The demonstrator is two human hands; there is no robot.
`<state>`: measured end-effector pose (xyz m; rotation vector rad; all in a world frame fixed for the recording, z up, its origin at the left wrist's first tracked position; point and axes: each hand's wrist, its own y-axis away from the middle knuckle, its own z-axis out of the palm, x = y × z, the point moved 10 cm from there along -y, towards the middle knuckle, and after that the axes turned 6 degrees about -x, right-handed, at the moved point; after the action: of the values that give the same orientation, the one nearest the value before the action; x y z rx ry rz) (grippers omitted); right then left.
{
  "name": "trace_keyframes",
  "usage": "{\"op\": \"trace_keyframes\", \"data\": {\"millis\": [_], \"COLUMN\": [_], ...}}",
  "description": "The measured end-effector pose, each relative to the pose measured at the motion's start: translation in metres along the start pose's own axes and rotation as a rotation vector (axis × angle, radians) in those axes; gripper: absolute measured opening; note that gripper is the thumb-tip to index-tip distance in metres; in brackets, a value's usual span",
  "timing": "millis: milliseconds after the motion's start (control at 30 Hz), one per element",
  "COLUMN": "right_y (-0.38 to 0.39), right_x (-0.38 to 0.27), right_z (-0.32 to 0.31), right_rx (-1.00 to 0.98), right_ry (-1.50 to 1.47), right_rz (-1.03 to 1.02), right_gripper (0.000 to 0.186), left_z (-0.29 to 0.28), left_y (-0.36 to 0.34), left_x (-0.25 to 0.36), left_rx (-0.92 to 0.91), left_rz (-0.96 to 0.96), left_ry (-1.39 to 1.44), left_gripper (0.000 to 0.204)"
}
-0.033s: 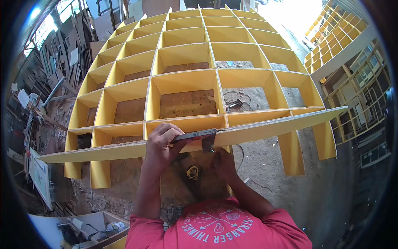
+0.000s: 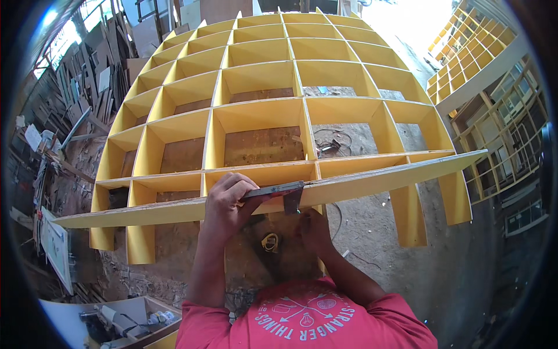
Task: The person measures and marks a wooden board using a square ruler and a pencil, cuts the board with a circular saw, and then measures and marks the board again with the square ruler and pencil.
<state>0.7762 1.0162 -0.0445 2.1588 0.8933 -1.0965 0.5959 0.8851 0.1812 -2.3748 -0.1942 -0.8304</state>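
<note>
Yellow wooden lattice [image 2: 261, 116]: looked joined. Dark L-shaped square [image 2: 276, 189], gripped by my left hand [image 2: 224, 199] at long yellow board [image 2: 360, 184]: squaring seemed unfinished. Right hand [image 2: 314, 230]: grip, I couldn't tell.

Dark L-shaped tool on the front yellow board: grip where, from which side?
I'd take the dark L-shaped tool by its bar's left end, from the person's left, where the left hand holds it. The bar lies along the top of the yellow board; its leg hangs at the right, near the right hand.
</note>
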Motion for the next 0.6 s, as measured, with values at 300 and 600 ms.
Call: {"op": "trace_keyframes", "data": {"millis": [300, 600], "right_y": [-0.005, 0.020], "right_x": [0.001, -0.089], "right_z": [-0.007, -0.050], "right_rx": [0.021, -0.005], "right_ry": [-0.111, -0.722], "right_rz": [0.014, 0.032], "right_gripper": [0.029, 0.017], "left_z": [0.000, 0.001], "left_y": [0.000, -0.001], "left_x": [0.005, 0.007], "left_rx": [-0.017, 0.005], "left_rz": [0.011, -0.003], "left_ry": [-0.016, 0.006], "left_gripper": [0.019, 0.023]}}
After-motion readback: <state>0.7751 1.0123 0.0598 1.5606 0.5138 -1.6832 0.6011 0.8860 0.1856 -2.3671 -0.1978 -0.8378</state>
